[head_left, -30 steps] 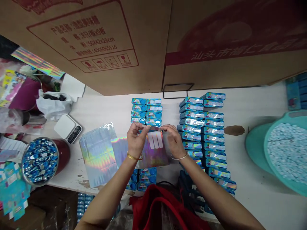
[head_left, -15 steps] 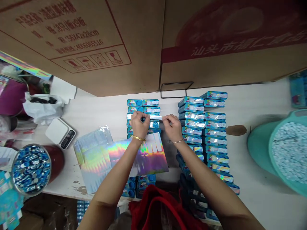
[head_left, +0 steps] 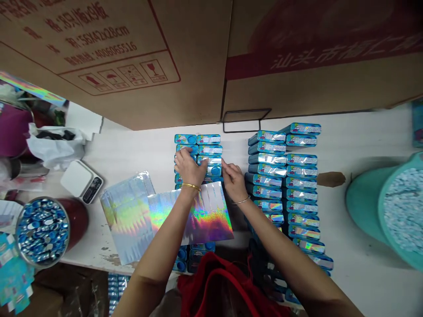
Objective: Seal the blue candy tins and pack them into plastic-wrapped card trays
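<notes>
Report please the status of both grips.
Left grip: thumb at silver strip among blue cases. Right grip: fingertips at strip's right end. Iridescent sheet beneath left forearm, not covering strip.

My boxes (head_left: 187,139) = blue w/ multicol. print; strip (head_left: 213,161) shiny silver-white. Nearer sheet (head_left: 211,224): rainbow holo, purple/orange/grn bands. Other sheet (head_left: 125,215): silvery w/ yel-grn sheen. My L bangle (head_left: 191,187) gold, R bangle (head_left: 242,200) silver. My garment (head_left: 194,281) red. Carton (head_left: 198,101) brown w/ dk red print. Tub (head_left: 363,215) teal, bits (head_left: 403,211) pale blue.
</notes>
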Tool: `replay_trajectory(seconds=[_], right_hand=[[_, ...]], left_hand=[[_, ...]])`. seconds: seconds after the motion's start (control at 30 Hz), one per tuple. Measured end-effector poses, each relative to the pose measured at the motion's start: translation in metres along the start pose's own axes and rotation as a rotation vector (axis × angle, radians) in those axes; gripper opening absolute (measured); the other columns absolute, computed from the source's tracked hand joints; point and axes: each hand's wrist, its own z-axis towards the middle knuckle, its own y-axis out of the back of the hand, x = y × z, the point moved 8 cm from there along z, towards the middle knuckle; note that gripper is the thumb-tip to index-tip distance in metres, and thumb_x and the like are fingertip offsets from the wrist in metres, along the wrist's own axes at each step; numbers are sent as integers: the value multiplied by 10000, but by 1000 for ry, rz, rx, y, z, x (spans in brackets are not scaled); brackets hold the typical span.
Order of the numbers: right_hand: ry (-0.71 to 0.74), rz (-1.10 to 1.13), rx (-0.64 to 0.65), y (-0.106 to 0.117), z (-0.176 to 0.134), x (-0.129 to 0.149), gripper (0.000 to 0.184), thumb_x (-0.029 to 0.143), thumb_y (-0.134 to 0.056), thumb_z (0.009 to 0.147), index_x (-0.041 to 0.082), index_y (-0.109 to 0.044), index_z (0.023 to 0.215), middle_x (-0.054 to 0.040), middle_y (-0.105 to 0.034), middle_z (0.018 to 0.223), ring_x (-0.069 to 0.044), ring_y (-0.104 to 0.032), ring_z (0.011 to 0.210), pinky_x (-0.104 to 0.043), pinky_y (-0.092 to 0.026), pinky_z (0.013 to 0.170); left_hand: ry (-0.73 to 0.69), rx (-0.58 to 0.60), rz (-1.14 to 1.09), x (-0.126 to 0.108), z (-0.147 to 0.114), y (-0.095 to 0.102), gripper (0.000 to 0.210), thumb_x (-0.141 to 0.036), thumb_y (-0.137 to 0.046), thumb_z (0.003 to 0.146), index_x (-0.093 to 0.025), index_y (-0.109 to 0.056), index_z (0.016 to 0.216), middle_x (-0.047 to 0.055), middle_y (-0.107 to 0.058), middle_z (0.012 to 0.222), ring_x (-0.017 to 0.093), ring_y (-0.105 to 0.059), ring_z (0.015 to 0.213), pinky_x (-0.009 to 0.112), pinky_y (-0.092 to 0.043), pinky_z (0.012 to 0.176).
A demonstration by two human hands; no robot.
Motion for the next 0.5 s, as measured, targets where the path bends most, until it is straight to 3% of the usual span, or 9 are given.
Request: replay_trajectory(seconds=[0.13, 0.2, 0.27, 0.37, 0.5], right_hand=[[38, -200, 30, 14, -5, 13, 389, 219, -369, 948, 202, -634, 1233, -79, -609, 872, -227, -515, 822, -364, -401, 733], [89, -268, 10, 25, -8, 35, 378, 289, -388, 965, 194, -610, 1255, -99, -610, 959, -238, -511, 872, -372, -385, 754], [161, -346, 47, 27, -15, 62, 356, 361, -418, 968, 212, -623, 1218, -103, -606, 1029, -244, -500, 909, -376, -359, 769], [252, -455, 157, 9, -29, 89, 311, 408, -444, 962, 229, -656, 1103, -94, -607, 1048, -244, -479, 911, -373, -319, 763], [274, -518, 205, -17, -42, 89, 291, 367, -416, 978, 198, -649, 934, -90, -612, 975, -236, -456, 869, -366, -291, 744]], left_hand=[[-122, 68, -21, -2, -2, 10, 407, -394, -697, 760, -207, -534, 1082, 120, -567, 1160, 323, -519, 1091, 456, -402, 870], [-289, 167, -73, -3, -11, 19, 213, -343, -580, 863, -210, -571, 1030, 84, -621, 1086, 263, -557, 1033, 401, -406, 859], [-461, 264, -67, -1, -27, 32, 180, -287, -467, 926, -209, -600, 1019, 64, -657, 1034, 224, -575, 983, 364, -405, 836], [-570, 332, 115, 17, -51, 44, 243, -283, -430, 940, -204, -635, 1046, 77, -667, 1018, 240, -568, 952, 370, -398, 787], [-614, 370, 287, 31, -77, 38, 268, -290, -447, 939, -218, -642, 1109, 87, -662, 1031, 257, -558, 959, 380, -387, 763]])
